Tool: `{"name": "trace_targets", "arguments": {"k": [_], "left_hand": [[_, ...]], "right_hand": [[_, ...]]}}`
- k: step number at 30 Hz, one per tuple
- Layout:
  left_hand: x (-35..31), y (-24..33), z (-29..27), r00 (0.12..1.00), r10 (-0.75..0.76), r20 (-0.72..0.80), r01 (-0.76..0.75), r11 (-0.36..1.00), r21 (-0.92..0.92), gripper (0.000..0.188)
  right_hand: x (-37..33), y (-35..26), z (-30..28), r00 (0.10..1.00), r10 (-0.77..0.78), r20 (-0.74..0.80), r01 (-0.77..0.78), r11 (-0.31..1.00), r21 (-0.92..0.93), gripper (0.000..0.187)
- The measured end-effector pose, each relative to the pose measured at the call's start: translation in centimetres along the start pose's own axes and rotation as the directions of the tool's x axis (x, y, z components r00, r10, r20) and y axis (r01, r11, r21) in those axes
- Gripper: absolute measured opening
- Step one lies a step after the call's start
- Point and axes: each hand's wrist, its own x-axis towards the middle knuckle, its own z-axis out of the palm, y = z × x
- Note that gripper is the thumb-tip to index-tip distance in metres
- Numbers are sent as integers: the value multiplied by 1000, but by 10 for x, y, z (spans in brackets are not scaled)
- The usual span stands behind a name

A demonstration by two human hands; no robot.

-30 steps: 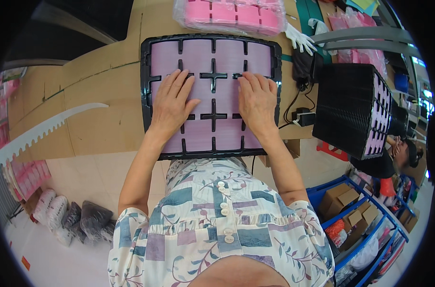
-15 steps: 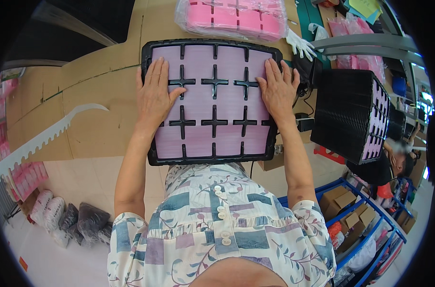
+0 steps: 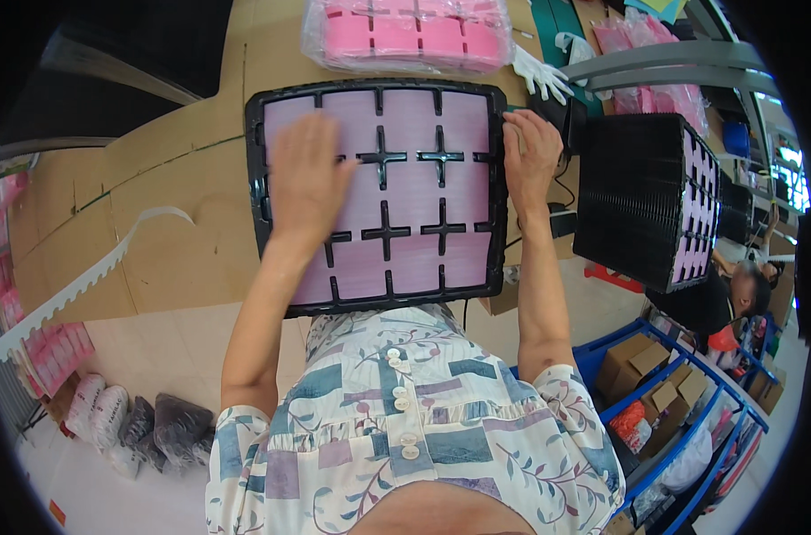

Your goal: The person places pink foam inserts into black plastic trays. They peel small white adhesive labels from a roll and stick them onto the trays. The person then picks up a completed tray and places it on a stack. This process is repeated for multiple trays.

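Observation:
A black plastic tray [image 3: 498, 205] with raised cross-shaped dividers lies in front of me at the table's near edge. A light purple sheet [image 3: 414, 196] fills it, and the dividers stand up through its slots. My left hand [image 3: 309, 174] is over the left part of the sheet, fingers stretched out flat and slightly smeared by motion. It covers some of the left-hand crosses. At the tray's right rim is my right hand [image 3: 532, 156], its fingers bent against the edge; its thumb is mostly hidden.
Pink slotted pieces in clear plastic [image 3: 414, 36] lie beyond the tray, beside a white glove [image 3: 541, 73]. A tall stack of black trays [image 3: 633, 201] stands at the right. A white notched strip [image 3: 93, 276] is at the left. Another person [image 3: 717, 294] is at the far right.
My left hand has shifted inward over the sheet from its left side. My right hand has moved off the sheet to the rim, its fingers now bent.

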Motion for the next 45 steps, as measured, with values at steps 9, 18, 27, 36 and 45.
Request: {"name": "trace_targets", "arguments": {"k": [9,18,27,36,45], "left_hand": [[39,84,67,956,276,100,-243,935,-258,56],[46,85,76,966,238,101,-210,950,-233,59],[46,85,81,964,235,128,-203,953,-223,63],[48,89,85,967,224,120,-201,963,-182,61],[20,44,41,996,26,-88,-45,974,-220,51]], "right_hand": [[31,6,30,990,-130,53,137,975,-174,15],[29,2,29,972,-227,60,234,962,-139,8],[19,0,31,980,-201,2,200,976,-88,12],[24,-6,29,998,-55,42,61,981,-183,32],[10,-13,17,934,-265,241,306,939,-154,30]]}}
